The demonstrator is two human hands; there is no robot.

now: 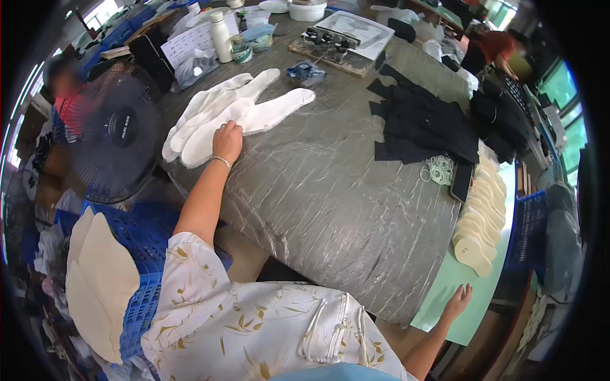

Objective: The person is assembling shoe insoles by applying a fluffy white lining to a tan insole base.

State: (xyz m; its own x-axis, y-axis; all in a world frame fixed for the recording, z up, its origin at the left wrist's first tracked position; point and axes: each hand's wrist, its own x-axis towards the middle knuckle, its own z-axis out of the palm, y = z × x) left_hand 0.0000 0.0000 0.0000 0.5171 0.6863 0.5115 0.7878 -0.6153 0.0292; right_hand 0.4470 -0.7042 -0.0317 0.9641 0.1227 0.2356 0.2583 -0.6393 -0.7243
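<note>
At the left of the table lie several white insole-shaped pieces (279, 112), overlapping and fanned out. My left hand (229, 141) reaches onto the nearest of them, its fingers curled closed at that piece's edge; the fingertips are partly hidden. Down at the right, my right hand (458, 301) hovers by a pale green board (438, 303), fingers loosely extended and holding nothing. Just beyond it, a long row of cream insole-shaped pieces (473, 251) overlaps along the board.
Black fabric pieces (422, 111), pale green elastic bands (440, 169) and a phone (461, 182) lie at the table's right. A fan (121, 130) stands left, above blue crates (143, 235) with big cream sheets (101, 279). A white bottle (220, 38) stands behind; two people are farther off.
</note>
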